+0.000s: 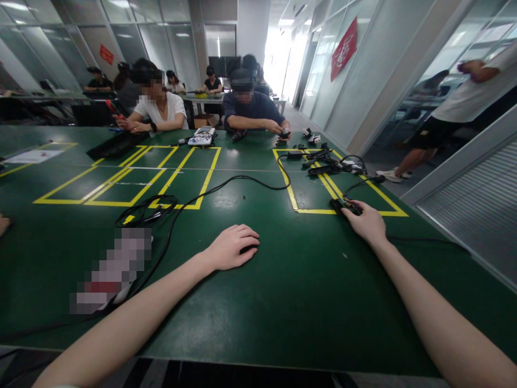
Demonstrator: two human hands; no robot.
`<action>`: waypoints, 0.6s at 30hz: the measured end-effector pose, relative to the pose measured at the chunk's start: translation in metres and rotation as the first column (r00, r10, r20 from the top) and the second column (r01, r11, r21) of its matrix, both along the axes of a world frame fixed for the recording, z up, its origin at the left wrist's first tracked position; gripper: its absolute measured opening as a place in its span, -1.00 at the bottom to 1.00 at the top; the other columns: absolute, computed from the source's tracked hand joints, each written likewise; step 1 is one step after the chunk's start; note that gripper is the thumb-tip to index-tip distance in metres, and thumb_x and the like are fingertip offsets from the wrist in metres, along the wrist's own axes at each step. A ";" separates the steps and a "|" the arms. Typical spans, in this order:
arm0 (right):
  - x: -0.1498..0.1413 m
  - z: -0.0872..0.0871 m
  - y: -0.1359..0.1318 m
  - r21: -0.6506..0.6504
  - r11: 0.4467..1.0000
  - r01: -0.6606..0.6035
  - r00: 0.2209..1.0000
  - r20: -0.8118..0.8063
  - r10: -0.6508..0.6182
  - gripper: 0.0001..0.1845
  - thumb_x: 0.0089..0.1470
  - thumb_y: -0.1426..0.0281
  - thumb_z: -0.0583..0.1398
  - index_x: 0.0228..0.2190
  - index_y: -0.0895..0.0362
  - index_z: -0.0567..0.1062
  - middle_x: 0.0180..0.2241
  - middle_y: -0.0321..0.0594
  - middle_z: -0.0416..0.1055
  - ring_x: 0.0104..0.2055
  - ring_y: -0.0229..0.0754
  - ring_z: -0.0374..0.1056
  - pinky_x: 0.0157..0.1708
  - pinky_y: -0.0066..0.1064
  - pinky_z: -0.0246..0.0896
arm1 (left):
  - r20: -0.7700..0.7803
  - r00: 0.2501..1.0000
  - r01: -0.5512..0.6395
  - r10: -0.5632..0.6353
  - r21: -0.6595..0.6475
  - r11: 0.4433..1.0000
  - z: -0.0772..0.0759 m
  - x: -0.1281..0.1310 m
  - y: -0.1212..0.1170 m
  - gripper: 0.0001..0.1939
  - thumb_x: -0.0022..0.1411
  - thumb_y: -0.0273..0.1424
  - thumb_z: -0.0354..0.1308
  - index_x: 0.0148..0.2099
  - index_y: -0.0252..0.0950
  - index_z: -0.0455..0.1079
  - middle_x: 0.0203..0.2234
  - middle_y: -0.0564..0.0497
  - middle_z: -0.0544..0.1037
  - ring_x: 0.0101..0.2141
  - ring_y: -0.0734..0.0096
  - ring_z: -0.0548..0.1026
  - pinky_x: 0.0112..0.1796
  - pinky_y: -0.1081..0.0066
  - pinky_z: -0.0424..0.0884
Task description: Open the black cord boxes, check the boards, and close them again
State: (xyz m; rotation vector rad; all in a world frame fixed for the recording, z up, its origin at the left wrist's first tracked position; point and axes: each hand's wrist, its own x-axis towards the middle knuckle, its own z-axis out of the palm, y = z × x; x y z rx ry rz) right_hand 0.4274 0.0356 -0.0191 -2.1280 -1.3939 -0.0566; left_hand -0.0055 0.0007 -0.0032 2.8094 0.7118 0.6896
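Observation:
My left hand rests palm down on the green table, fingers bent a little and slightly apart. Nothing shows in it, though the space under the palm is dark. Farther right, my right hand has its thumb and fingers closed around a small black device with coloured wires, by the yellow tape line. The fingers cover part of this device. A black cable runs from near it toward a tangle of black cables and parts.
Left of my left arm lie a pixelated pale object and a coiled black cable. Yellow tape marks rectangles on the table. Across it, a person in dark clothing handles a small part; another in white sits beside a black tray.

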 end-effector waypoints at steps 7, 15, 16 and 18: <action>-0.093 0.007 -0.016 0.073 0.825 -0.560 0.805 -0.184 0.563 -0.52 0.11 0.26 0.28 0.06 0.12 0.58 0.01 -0.04 0.59 0.03 0.09 0.52 0.04 -0.08 0.43 | 0.002 1.000 -0.005 0.005 -0.005 1.000 0.004 0.000 -0.002 -0.76 0.45 -0.34 0.07 0.01 -0.24 0.53 -0.02 -0.10 0.63 -0.01 0.22 0.56 0.01 0.20 0.49; -0.171 0.017 -0.058 0.113 0.233 -0.966 0.207 -0.203 0.957 -0.56 0.15 0.36 0.32 0.08 0.07 0.54 -0.06 -0.10 0.58 -0.08 -0.06 0.53 -0.07 -0.27 0.44 | 0.196 0.980 0.001 -0.018 0.085 0.996 0.009 0.000 -0.007 -0.68 0.31 -0.10 0.23 -0.12 -0.26 0.50 -0.25 -0.11 0.63 -0.23 0.24 0.59 -0.18 0.25 0.53; -0.173 0.018 -0.059 0.114 0.238 -0.964 0.213 -0.199 0.957 -0.57 0.16 0.35 0.32 0.07 0.08 0.54 -0.07 -0.11 0.58 -0.09 -0.07 0.53 -0.08 -0.28 0.44 | 0.189 0.982 0.015 -0.029 0.072 0.997 0.008 0.000 -0.007 -0.67 0.31 -0.09 0.24 -0.12 -0.26 0.49 -0.26 -0.11 0.63 -0.26 0.25 0.59 -0.20 0.28 0.52; -0.173 0.017 -0.059 0.119 0.256 -0.959 0.231 -0.190 0.954 -0.59 0.18 0.36 0.31 0.07 0.08 0.54 -0.09 -0.11 0.58 -0.11 -0.08 0.53 -0.11 -0.28 0.44 | 0.171 0.985 0.031 -0.036 0.034 0.999 0.008 0.000 -0.007 -0.67 0.31 -0.11 0.24 -0.09 -0.28 0.48 -0.26 -0.10 0.63 -0.27 0.27 0.60 -0.23 0.32 0.52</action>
